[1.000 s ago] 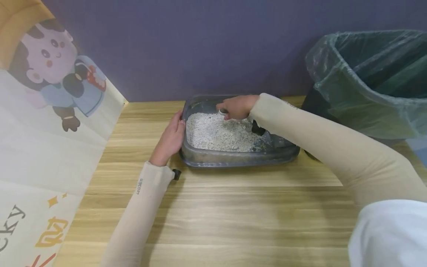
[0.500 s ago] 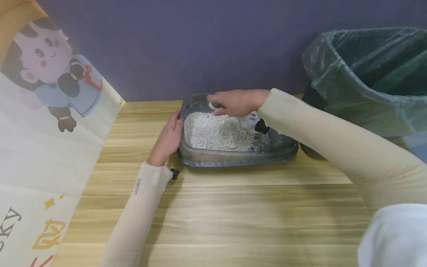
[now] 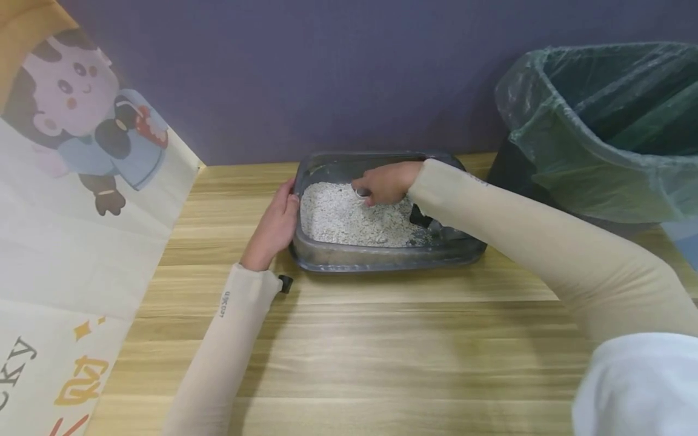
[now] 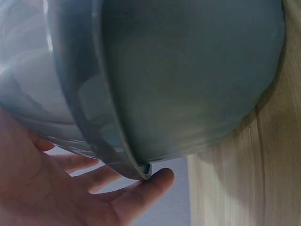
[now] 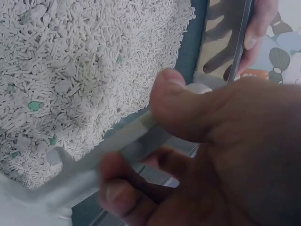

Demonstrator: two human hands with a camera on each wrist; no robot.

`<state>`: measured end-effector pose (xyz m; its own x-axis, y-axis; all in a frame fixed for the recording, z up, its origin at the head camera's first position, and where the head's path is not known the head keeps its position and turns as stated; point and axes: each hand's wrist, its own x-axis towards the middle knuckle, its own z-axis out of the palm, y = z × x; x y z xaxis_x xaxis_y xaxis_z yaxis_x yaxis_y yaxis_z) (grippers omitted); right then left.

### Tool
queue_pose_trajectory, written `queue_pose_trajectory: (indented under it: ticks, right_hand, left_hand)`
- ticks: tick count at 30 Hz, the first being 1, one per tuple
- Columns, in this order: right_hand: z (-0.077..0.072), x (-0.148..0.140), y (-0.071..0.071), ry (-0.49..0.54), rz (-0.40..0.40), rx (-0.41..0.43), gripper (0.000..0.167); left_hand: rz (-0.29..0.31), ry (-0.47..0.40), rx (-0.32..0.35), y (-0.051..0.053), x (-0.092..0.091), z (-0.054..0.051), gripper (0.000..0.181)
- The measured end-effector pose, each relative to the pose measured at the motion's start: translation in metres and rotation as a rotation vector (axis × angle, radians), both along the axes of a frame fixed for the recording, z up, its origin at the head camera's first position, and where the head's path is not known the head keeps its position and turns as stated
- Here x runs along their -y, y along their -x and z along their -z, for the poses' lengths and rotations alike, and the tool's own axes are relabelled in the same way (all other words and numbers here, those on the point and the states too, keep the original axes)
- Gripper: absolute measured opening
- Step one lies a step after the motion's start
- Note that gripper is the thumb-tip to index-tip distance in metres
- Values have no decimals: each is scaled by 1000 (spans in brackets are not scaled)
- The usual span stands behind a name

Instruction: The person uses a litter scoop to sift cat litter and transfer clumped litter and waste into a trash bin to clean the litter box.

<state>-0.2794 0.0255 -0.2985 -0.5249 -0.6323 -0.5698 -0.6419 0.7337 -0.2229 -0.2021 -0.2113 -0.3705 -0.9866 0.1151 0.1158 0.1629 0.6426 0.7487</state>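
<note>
In the head view, my right hand (image 3: 386, 183) grips the handle of a pale litter scoop over the litter box (image 3: 349, 257). The right wrist view shows the scoop (image 5: 77, 176) with thumb and fingers about its handle. Its head runs out of that view at the lower left. White pellet cat litter (image 3: 349, 215) covers much of the box floor, with a few green bits in it. At the box's left end, my left hand (image 3: 275, 221) touches the outside of the rim. In the left wrist view its fingers (image 4: 141, 195) lie mostly straight along the grey rim.
A dark bin (image 3: 509, 169) lined with a clear green bag (image 3: 594, 151) stands right of the box. The wooden table (image 3: 360, 351) meets a purple wall (image 3: 305, 79) behind. A white printed panel (image 3: 60, 242) borders the left side.
My right hand rises with the scoop, showing more of it, then lowers back over the litter. The left hand keeps its place on the rim. The view shifts slightly.
</note>
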Motion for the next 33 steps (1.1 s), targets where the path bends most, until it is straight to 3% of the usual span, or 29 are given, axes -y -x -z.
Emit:
queue_pose_trajectory:
  ticks: [6,13,19,26,30,33]
  right_hand:
    - [0,-4,-8,-14,74,55,62]
    - [-8,-13,-15,97,144,147,60]
    - [-24,-21,-15,273,172,94,34]
    - [-45,-24,-25,599,189,-2,28]
    - [-53,-34,-30,632,164,-75,27]
    - [-56,-41,-30,545,159,-87,27]
  left_hand:
    - [5,8,4,-1,0,-1,50]
    - [-1,14,19,-1,1,-1,51]
    - [4,16,26,1,2,-1,51]
    - [0,17,13,0,2,-3,50]
    - [1,15,12,0,2,-2,50]
    - [3,17,12,0,1,-2,50]
